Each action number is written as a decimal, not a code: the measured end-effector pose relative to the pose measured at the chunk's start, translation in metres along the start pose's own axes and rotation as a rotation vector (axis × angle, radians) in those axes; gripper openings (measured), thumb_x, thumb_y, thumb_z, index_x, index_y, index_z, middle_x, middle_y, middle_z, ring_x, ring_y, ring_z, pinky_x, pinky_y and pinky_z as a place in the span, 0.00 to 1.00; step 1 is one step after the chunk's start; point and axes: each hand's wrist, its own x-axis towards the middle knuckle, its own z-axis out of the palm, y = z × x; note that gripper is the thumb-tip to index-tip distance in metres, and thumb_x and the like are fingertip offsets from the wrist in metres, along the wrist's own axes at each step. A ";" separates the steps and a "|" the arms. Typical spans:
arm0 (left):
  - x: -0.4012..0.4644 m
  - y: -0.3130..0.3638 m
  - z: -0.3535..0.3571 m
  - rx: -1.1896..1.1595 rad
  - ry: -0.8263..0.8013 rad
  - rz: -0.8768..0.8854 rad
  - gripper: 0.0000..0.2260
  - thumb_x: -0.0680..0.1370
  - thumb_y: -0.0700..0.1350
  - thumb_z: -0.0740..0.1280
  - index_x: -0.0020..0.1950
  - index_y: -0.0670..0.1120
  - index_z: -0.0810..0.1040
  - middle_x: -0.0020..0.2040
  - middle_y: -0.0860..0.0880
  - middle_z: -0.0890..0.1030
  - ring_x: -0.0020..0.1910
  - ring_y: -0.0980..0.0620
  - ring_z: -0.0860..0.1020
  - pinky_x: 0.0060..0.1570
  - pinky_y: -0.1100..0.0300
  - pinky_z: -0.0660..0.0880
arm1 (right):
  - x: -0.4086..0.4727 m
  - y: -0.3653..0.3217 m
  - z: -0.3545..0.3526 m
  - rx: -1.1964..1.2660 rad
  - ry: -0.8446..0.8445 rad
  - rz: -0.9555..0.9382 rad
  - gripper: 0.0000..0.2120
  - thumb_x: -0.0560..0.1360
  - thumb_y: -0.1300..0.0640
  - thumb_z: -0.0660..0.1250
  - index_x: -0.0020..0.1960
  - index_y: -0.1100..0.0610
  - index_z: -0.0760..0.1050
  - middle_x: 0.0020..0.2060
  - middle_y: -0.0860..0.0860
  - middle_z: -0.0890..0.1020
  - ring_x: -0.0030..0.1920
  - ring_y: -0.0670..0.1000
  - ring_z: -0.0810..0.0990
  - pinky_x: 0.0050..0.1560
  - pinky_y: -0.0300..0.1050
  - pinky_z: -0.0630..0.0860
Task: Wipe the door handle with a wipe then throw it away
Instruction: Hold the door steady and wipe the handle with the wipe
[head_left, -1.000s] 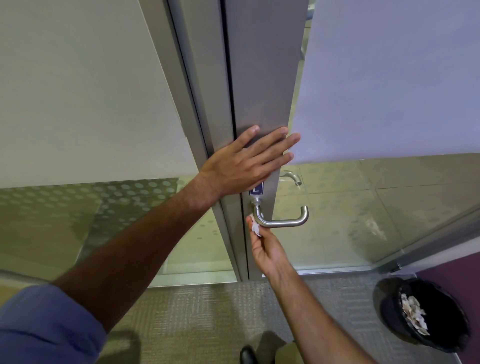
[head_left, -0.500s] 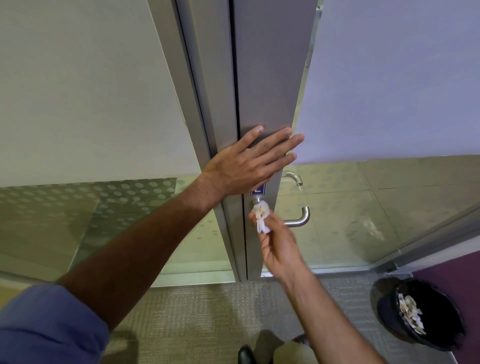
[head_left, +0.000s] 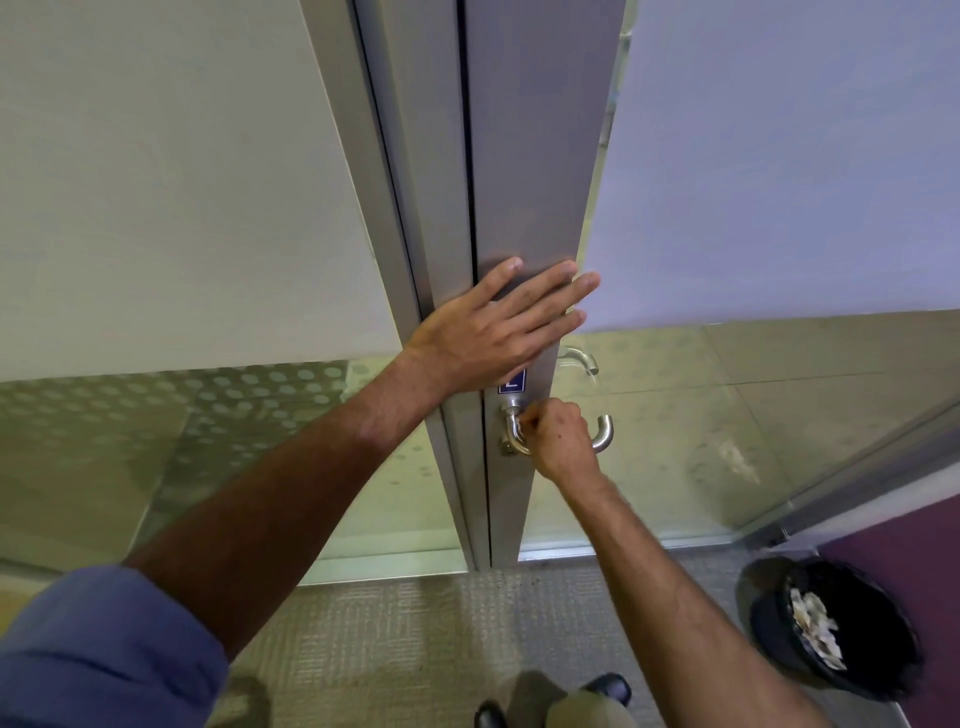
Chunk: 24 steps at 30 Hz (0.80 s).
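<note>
A brushed-metal lever door handle (head_left: 602, 434) sticks out from the grey door stile (head_left: 530, 156). My right hand (head_left: 556, 441) is closed around the middle of the handle bar, covering it between its bend near the stile and its curved free end. The white wipe is hidden inside that fist. My left hand (head_left: 498, 327) lies flat with fingers spread on the stile just above the handle, partly covering a small blue sign (head_left: 511, 384).
A black bin (head_left: 852, 631) with crumpled white paper stands on the carpet at the lower right, beside a purple wall. Frosted and clear glass panels flank the stile. A second handle (head_left: 579, 358) shows through the glass. My shoes (head_left: 608, 688) are at the bottom edge.
My right hand rose from under the handle's base with the wipe showing, then closed over the handle bar, hiding the wipe. My left hand stayed flat on the stile.
</note>
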 end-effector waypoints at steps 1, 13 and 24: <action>0.000 0.000 0.000 0.001 0.001 0.001 0.23 0.89 0.51 0.56 0.85 0.49 0.65 0.85 0.47 0.62 0.83 0.46 0.63 0.78 0.42 0.56 | 0.004 0.003 -0.009 -0.049 -0.095 -0.051 0.11 0.71 0.68 0.60 0.34 0.57 0.74 0.34 0.58 0.73 0.36 0.60 0.72 0.36 0.46 0.66; -0.001 0.001 0.004 -0.018 -0.028 -0.006 0.25 0.89 0.51 0.57 0.86 0.48 0.62 0.86 0.45 0.58 0.84 0.44 0.60 0.80 0.40 0.48 | 0.018 0.054 -0.089 -0.188 -0.150 -0.208 0.09 0.72 0.66 0.66 0.42 0.56 0.84 0.41 0.54 0.85 0.42 0.57 0.82 0.44 0.52 0.80; -0.002 0.001 0.004 -0.011 -0.021 -0.019 0.24 0.90 0.52 0.56 0.86 0.48 0.62 0.86 0.46 0.59 0.84 0.44 0.61 0.80 0.40 0.45 | 0.039 0.079 -0.072 0.290 -0.117 0.237 0.05 0.72 0.63 0.72 0.39 0.58 0.86 0.29 0.50 0.83 0.30 0.47 0.77 0.35 0.38 0.72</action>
